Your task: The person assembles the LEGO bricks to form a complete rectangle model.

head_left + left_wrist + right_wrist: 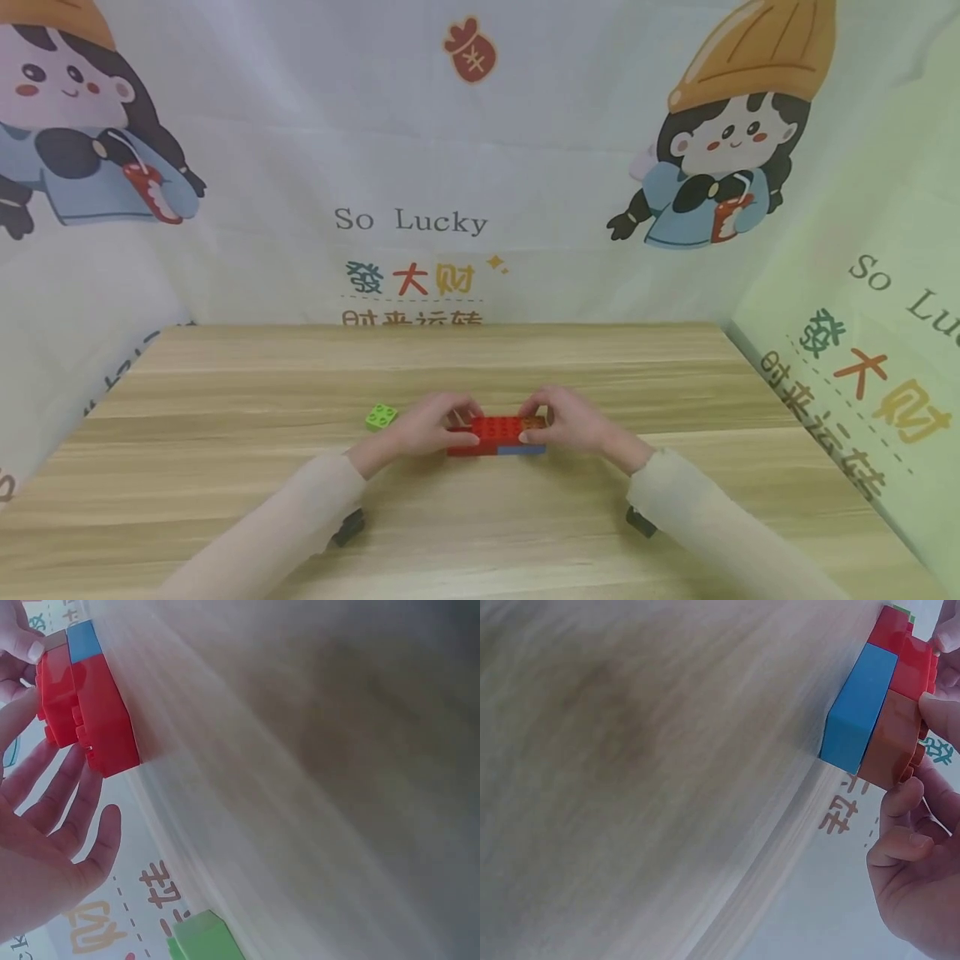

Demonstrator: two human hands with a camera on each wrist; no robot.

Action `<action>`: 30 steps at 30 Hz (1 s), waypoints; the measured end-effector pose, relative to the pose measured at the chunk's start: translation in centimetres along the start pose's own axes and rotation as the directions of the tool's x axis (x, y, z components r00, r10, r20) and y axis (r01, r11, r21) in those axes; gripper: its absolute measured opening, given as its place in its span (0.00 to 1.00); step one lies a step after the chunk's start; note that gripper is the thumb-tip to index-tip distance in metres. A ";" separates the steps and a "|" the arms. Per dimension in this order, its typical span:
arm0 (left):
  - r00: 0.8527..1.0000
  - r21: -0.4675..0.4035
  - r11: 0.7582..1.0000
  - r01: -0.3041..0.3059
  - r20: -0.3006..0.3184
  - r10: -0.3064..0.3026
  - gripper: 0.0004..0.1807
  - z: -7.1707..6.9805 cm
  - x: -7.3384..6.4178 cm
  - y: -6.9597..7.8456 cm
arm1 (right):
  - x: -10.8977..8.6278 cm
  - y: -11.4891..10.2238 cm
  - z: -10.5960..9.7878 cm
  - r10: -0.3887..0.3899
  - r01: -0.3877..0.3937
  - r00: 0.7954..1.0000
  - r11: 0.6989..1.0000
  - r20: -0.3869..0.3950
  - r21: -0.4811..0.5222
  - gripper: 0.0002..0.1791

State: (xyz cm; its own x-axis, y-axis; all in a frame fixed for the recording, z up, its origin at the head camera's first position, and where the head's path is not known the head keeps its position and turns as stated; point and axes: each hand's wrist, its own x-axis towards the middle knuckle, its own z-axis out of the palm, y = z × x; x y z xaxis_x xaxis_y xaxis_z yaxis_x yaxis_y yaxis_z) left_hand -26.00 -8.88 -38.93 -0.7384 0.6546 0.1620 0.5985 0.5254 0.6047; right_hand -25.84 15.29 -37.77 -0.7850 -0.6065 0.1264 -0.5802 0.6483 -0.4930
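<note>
A two-layer stack of toy building bricks lies on the table between both hands. Its lower layer joins a red brick on the left to a blue brick on the right. Above them sit another red brick and, at the right end, a brown brick. My left hand grips the upper red brick near its left end, thumb in front and fingers behind. With the thumb near the red-brown seam and fingers behind, my right hand pinches the brown brick.
To the left of the stack, beside the left wrist, lies a small light green brick with studs up. The wooden table ends at a printed cloth backdrop at the back and sides.
</note>
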 end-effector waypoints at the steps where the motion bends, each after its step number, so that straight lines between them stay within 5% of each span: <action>1: 1.000 -0.001 1.000 -0.002 -0.003 0.002 0.16 0.0 -0.1 -0.1 | 0.0 0.0 0.0 0.003 -0.003 1.000 1.000 0.003 0.006 0.15; 7: 1.000 -0.094 0.996 -0.006 -0.027 0.003 0.20 -0.7 -1.0 -0.3 | -0.1 0.1 0.3 -0.003 0.003 1.000 1.000 0.005 0.030 0.14; 14: 0.997 -0.174 0.985 -0.010 -0.079 -0.004 0.20 -3.1 -2.0 -0.8 | -0.1 0.3 0.3 0.017 -0.017 1.000 0.998 0.000 0.060 0.15; 30: 0.981 -0.182 0.979 0.093 -0.151 -0.121 0.21 -6.6 -4.5 -4.0 | -0.1 0.3 0.2 0.012 -0.013 1.000 0.997 0.007 0.070 0.15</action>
State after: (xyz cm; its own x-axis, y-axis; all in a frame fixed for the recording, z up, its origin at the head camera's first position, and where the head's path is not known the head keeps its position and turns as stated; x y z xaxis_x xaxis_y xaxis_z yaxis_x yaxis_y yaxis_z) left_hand -27.10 -17.51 -36.90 -0.8437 0.4968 0.2035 0.4609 0.4758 0.7491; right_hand -25.87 15.46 -38.08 -0.7906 -0.6016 0.1143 -0.5536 0.6223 -0.5534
